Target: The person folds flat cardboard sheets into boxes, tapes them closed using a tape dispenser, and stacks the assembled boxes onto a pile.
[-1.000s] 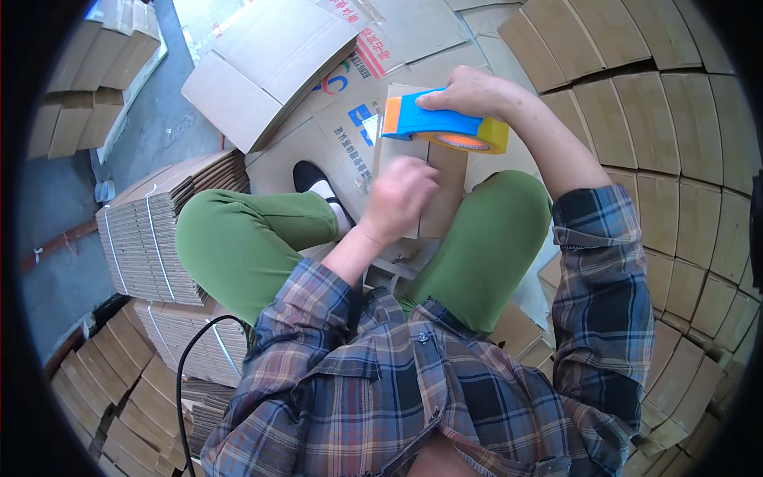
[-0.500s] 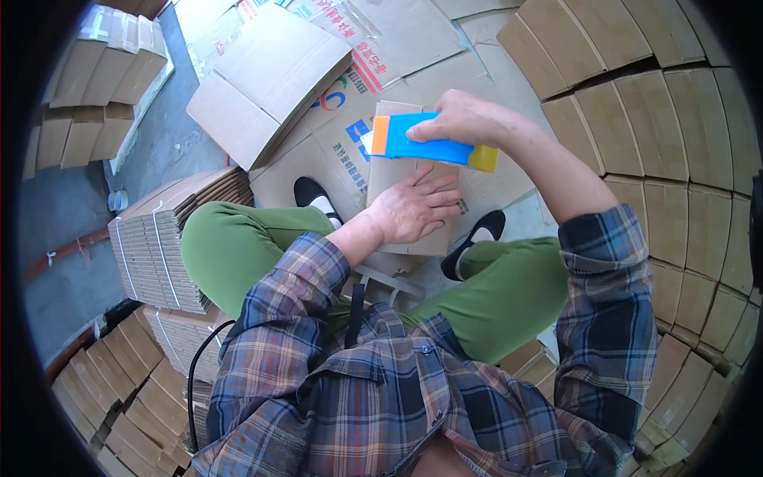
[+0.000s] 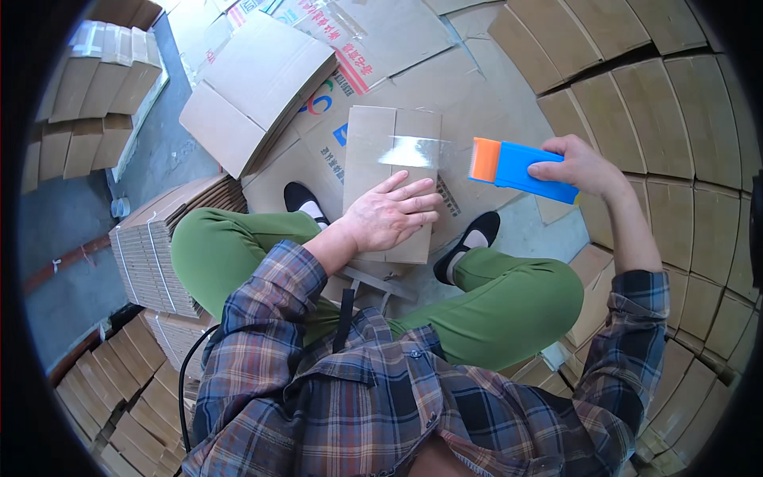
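Note:
A cardboard box stands between my feet, its flaps meeting in a seam on top. A shiny strip of clear tape lies across the seam near the far part and reaches past the right edge. My left hand rests on the near part of the box top, palm down, fingers spread. Right of the box, apart from it, my right hand grips a blue tape dispenser with an orange end pointing left toward the tape. Whether the tape still joins the dispenser is hard to make out.
Flattened cartons lie beyond the box on cardboard sheets covering the floor. Bundled flat cartons stand by my left knee. Stacked closed boxes rise along the right, with more boxes at far left.
My right hand has brought the dispenser from above the box out to the right and slightly nearer, exposing the tape strip. My left hand stays on the box.

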Demonstrator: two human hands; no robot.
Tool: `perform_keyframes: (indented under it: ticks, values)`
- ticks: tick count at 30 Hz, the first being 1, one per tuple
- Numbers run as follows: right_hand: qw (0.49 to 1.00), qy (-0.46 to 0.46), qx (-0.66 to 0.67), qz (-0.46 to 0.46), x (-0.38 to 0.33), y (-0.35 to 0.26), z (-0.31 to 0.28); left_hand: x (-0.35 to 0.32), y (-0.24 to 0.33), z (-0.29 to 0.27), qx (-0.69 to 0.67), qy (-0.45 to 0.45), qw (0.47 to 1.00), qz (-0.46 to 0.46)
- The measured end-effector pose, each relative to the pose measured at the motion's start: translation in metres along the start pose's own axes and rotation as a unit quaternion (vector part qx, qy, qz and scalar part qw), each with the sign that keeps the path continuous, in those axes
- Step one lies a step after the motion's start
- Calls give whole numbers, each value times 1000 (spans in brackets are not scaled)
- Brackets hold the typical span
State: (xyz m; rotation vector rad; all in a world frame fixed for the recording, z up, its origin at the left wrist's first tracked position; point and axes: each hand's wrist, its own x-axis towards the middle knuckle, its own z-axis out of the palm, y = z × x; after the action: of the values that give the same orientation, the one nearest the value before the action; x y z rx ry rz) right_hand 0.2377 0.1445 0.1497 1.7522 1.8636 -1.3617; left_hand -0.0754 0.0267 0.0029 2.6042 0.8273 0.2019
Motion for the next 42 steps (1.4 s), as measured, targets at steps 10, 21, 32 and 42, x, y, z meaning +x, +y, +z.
perform_keyframes:
  ticks: [10,21,32,42]
  values:
    - [1000,12,-21,5,77,19,50,0,3,-2,2,-5,1000,-5]
    - [988,-10,-134,69,101,-41,30,-2,2,-6,26,-14,999,13]
    - [985,116,-127,25,27,-38,53,-5,-1,-2,-18,44,999,1]
    - [978,56,172,-106,-68,-55,86,-31,64,-39,-727,322,523,-307]
